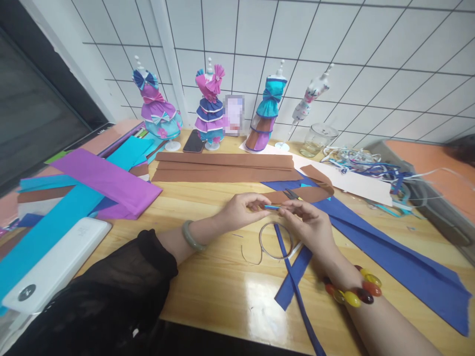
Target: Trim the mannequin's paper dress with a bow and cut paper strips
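Observation:
Between the fingertips of my left hand (241,213) and my right hand (313,225) is a short, narrow blue strip (272,207). Both hands pinch it, one at each end, just above the table. Under my right hand hangs or lies a long dark blue strip (297,291); whether it joins the held one is hidden. It crosses a wider dark blue piece (293,289). A thin wire coil (261,240) lies below my fingers. Small black-bladed snips (292,194) rest just beyond them, on a brown strip (276,196).
Wide brown strips (222,168) lie behind, with a large blue one (401,262) at right. Purple (111,183) and turquoise pieces and a white power bank (55,267) are at left. Dressed miniature mannequins (159,106), a bare one (309,96) and a glass jar (319,138) stand by the wall.

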Motion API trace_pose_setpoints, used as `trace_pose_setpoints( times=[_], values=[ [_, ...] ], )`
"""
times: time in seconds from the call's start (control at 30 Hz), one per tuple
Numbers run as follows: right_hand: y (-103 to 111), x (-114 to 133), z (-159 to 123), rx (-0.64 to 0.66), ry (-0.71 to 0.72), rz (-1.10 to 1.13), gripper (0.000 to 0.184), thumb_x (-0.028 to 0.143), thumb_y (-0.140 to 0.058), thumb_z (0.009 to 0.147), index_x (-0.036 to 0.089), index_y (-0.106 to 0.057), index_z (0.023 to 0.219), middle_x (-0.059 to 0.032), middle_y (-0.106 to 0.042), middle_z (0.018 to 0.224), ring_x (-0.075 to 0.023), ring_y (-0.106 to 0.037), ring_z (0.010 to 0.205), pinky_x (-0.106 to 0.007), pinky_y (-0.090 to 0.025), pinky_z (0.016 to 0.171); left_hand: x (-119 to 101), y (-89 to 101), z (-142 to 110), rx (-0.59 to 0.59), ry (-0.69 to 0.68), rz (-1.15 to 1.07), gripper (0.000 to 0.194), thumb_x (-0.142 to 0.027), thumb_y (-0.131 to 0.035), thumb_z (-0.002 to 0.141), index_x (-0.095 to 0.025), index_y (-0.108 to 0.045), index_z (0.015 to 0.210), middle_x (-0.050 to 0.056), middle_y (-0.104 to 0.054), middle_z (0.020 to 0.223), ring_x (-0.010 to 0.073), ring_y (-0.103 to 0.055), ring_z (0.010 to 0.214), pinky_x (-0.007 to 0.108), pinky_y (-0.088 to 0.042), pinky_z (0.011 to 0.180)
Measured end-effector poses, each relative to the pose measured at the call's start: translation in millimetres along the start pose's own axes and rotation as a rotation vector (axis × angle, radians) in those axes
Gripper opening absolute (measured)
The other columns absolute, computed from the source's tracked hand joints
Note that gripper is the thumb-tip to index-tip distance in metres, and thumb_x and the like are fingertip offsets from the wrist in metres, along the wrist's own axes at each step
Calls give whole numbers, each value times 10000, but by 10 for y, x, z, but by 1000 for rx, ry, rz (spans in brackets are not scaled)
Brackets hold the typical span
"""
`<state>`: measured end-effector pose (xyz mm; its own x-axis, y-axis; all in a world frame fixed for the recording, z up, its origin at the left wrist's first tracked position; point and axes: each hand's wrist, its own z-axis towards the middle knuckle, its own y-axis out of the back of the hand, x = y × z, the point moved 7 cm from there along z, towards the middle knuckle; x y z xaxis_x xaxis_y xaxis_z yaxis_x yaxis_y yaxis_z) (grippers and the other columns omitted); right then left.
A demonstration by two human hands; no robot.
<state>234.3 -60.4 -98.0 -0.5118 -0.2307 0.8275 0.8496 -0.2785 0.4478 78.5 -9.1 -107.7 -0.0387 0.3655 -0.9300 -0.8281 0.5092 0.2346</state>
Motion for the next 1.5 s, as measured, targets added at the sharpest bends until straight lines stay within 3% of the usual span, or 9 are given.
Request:
trace_pose_setpoints(
  times=[0.1,0.2,0.47,0.83,1.13,1.5],
  values=[
    [20,202,-37,-36,265,-239,248,294,-600,794,204,-617,1025,-58,-703,841,-186,-666,737,-319,-533,693,-57,38,-2,-43,-80,48,353,-315,-664,727,-149,-613,1035,94,-646,1008,129,-604,821,240,-487,718],
    [-32,369,-101,-14,490,-418,311,225,-564,827,217,-556,1138,-56,-699,858,-182,-663,759,-309,-522,701,-136,47,-10,-50,-196,147,327,-347,-669,722,-155,-640,985,89,-619,956,132,-582,811,250,-483,698],
    [-76,536,-200,41,761,-558,495,122,-581,816,224,-434,1277,-60,-693,883,-177,-629,743,-310,-494,670,-303,26,-56,-74,-448,390,157,-246,-596,791,-143,-660,891,86,-619,866,149,-569,847,305,-455,785],
    [-30,572,-223,32,785,-566,554,136,-591,811,253,-398,1316,-57,-700,925,-181,-643,771,-324,-495,708,-491,20,-144,-158,-627,564,68,-211,-584,798,-171,-633,772,55,-610,795,136,-542,777,301,-446,729],
    [-34,441,-120,58,537,-394,375,279,-627,797,203,-530,1151,-84,-688,933,-203,-653,840,-342,-528,747,-609,-70,-268,-173,-816,772,55,-167,-587,793,-172,-602,846,32,-597,768,131,-515,790,275,-465,740],
    [-60,423,-120,109,617,-345,152,175,-587,805,227,-625,944,-75,-700,948,-193,-658,867,-344,-532,752,-541,-88,-256,-138,-791,814,70,-190,-538,833,-179,-607,835,36,-607,771,134,-526,808,295,-458,752]
  ],
)
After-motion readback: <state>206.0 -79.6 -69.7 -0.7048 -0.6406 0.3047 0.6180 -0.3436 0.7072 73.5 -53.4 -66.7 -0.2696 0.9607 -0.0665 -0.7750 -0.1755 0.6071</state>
